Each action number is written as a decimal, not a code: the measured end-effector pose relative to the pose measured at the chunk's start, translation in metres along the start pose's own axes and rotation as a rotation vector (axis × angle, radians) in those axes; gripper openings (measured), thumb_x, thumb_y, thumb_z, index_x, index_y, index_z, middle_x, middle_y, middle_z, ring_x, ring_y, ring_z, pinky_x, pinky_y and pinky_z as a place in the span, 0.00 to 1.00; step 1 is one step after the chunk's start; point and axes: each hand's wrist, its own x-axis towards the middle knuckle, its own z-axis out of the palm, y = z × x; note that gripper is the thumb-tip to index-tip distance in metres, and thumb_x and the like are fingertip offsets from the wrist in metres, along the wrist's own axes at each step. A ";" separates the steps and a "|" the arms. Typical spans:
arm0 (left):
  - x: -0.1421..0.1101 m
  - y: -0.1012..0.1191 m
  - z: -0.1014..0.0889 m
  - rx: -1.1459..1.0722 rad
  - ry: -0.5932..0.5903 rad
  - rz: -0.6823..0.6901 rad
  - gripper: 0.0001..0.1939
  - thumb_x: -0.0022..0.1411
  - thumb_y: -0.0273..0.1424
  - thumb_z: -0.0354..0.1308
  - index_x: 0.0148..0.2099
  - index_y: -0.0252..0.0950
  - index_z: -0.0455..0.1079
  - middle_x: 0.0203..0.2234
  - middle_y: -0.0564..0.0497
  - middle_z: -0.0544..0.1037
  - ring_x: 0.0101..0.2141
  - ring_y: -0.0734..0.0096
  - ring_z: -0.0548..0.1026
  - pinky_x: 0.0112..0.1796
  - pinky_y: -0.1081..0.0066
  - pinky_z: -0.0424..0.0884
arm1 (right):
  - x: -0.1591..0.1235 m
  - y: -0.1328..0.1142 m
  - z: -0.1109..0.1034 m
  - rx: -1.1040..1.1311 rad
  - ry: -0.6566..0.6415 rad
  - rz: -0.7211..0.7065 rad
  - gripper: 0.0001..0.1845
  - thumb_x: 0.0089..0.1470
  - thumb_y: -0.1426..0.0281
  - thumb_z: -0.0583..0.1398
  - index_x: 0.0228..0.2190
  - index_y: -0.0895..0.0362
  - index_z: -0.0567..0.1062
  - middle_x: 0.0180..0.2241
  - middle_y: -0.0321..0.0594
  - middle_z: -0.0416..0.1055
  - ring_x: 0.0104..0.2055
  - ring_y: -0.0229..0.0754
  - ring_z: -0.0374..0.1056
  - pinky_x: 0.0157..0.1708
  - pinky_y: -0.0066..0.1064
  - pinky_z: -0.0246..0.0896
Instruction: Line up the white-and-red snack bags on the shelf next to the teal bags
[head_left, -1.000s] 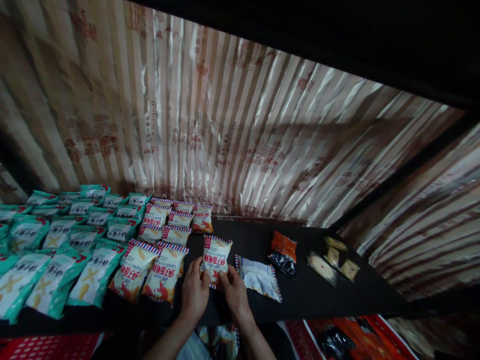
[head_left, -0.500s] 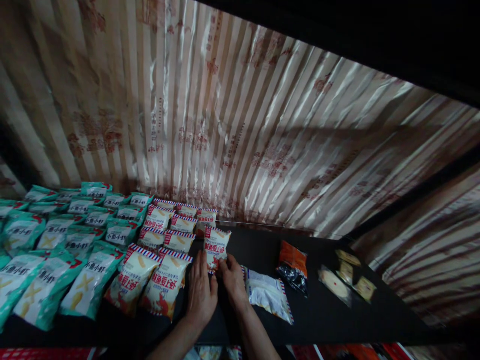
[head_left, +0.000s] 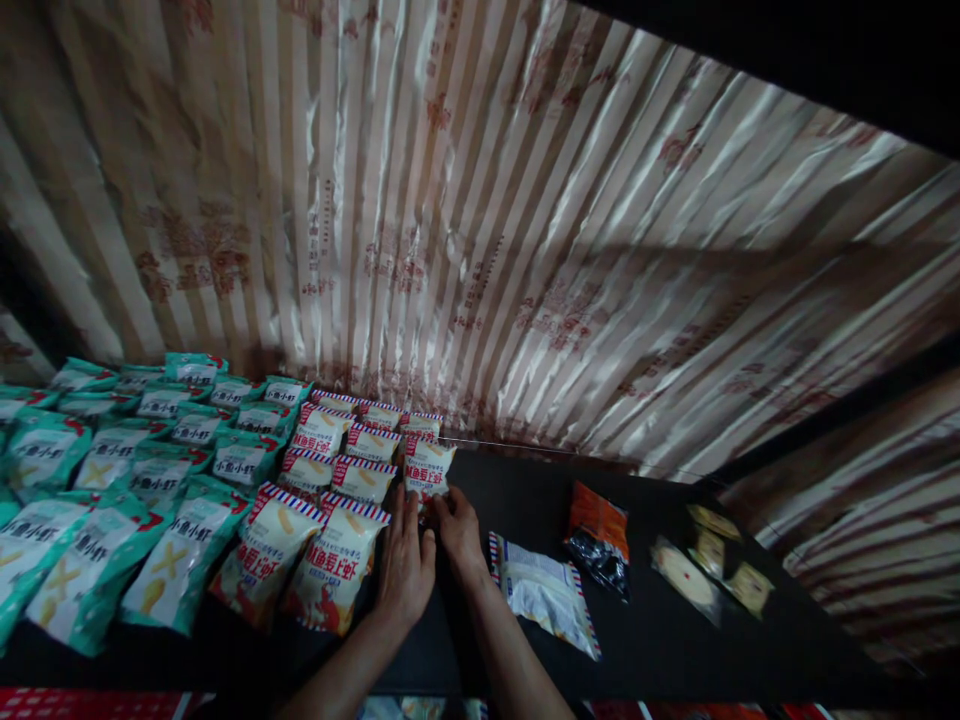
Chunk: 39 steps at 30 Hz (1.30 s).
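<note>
A white snack bag (head_left: 427, 466) with red lettering and a striped top edge leans upright in the right-hand column, against a like bag (head_left: 422, 424) behind it. My left hand (head_left: 406, 560) has its fingers stretched out, the tips at the bag's lower left edge and the thumb apart. At the lower right corner of the bag, my right hand (head_left: 460, 535) has its fingers bent around the edge, gripping it. Left of my hands stand two larger-looking bags of the same kind, one of them the front bag (head_left: 334, 563). Another striped snack bag (head_left: 547, 595) lies back-side up to the right.
Rows of green snack bags (head_left: 180, 560) fill the left of the black shelf (head_left: 510, 490). Farther right lie an orange and black bag (head_left: 598, 540), a round pale packet (head_left: 684, 575) and several small yellow packets (head_left: 750, 588). A pleated printed sheet (head_left: 465, 220) hangs behind.
The snack bag between my hands has moved back, closer against the bag behind it, and both hands have followed slightly. The camera view has shifted a little.
</note>
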 end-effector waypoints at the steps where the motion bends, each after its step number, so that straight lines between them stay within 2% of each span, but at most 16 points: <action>1: 0.001 -0.001 0.000 -0.007 0.001 -0.001 0.26 0.61 0.28 0.43 0.61 0.33 0.53 0.61 0.40 0.53 0.62 0.60 0.48 0.58 0.55 0.52 | 0.001 0.000 0.001 -0.003 -0.003 0.007 0.14 0.46 0.61 0.55 0.31 0.58 0.72 0.28 0.41 0.75 0.28 0.43 0.69 0.29 0.31 0.63; 4: 0.002 -0.001 -0.001 -0.022 0.005 -0.008 0.25 0.61 0.28 0.44 0.61 0.34 0.54 0.62 0.42 0.54 0.62 0.59 0.47 0.58 0.55 0.52 | 0.005 0.003 0.003 0.003 -0.013 0.017 0.17 0.46 0.61 0.55 0.34 0.58 0.72 0.29 0.41 0.75 0.28 0.43 0.70 0.29 0.31 0.64; 7: 0.003 0.000 -0.002 -0.014 -0.005 -0.028 0.25 0.61 0.29 0.44 0.60 0.33 0.55 0.62 0.41 0.52 0.62 0.58 0.47 0.58 0.55 0.51 | 0.007 0.005 0.005 -0.017 0.011 -0.005 0.22 0.46 0.62 0.54 0.42 0.60 0.71 0.33 0.43 0.75 0.31 0.44 0.70 0.32 0.33 0.64; 11: 0.004 0.003 -0.003 0.001 -0.022 -0.043 0.25 0.61 0.29 0.43 0.61 0.31 0.54 0.63 0.39 0.49 0.62 0.57 0.47 0.58 0.54 0.50 | 0.005 0.006 0.006 -0.173 0.067 -0.017 0.26 0.48 0.64 0.53 0.48 0.61 0.68 0.35 0.45 0.75 0.34 0.45 0.71 0.36 0.34 0.63; 17: 0.003 0.001 -0.003 0.003 0.004 -0.028 0.25 0.61 0.28 0.43 0.61 0.34 0.54 0.63 0.42 0.49 0.62 0.59 0.46 0.58 0.54 0.50 | 0.004 0.003 0.008 -0.276 0.097 -0.125 0.25 0.47 0.66 0.55 0.48 0.56 0.70 0.40 0.44 0.73 0.40 0.46 0.69 0.41 0.34 0.61; 22: 0.002 0.001 -0.002 0.014 0.000 -0.024 0.25 0.61 0.28 0.43 0.60 0.34 0.55 0.63 0.42 0.47 0.62 0.58 0.45 0.57 0.54 0.53 | 0.004 0.002 0.009 -0.264 0.086 -0.132 0.25 0.47 0.66 0.55 0.48 0.56 0.70 0.41 0.45 0.72 0.41 0.46 0.68 0.43 0.34 0.60; 27: 0.001 0.005 -0.002 0.035 0.002 0.014 0.28 0.57 0.22 0.44 0.61 0.33 0.54 0.64 0.43 0.46 0.63 0.58 0.41 0.59 0.53 0.48 | 0.003 0.005 0.009 -0.232 0.087 -0.150 0.26 0.48 0.64 0.55 0.48 0.60 0.70 0.41 0.49 0.71 0.40 0.47 0.68 0.42 0.35 0.61; 31: 0.001 0.006 -0.003 0.024 -0.013 0.020 0.30 0.54 0.18 0.43 0.61 0.33 0.53 0.64 0.43 0.43 0.63 0.58 0.39 0.59 0.53 0.48 | 0.002 0.006 0.010 -0.219 0.078 -0.134 0.26 0.48 0.63 0.55 0.49 0.60 0.69 0.42 0.49 0.71 0.40 0.47 0.67 0.42 0.36 0.61; 39: 0.004 0.008 -0.006 0.047 -0.042 0.008 0.30 0.53 0.18 0.44 0.60 0.31 0.54 0.65 0.42 0.39 0.63 0.55 0.38 0.59 0.52 0.49 | 0.002 0.007 0.010 -0.211 0.064 -0.126 0.27 0.49 0.64 0.55 0.50 0.59 0.68 0.42 0.48 0.70 0.40 0.46 0.67 0.43 0.35 0.60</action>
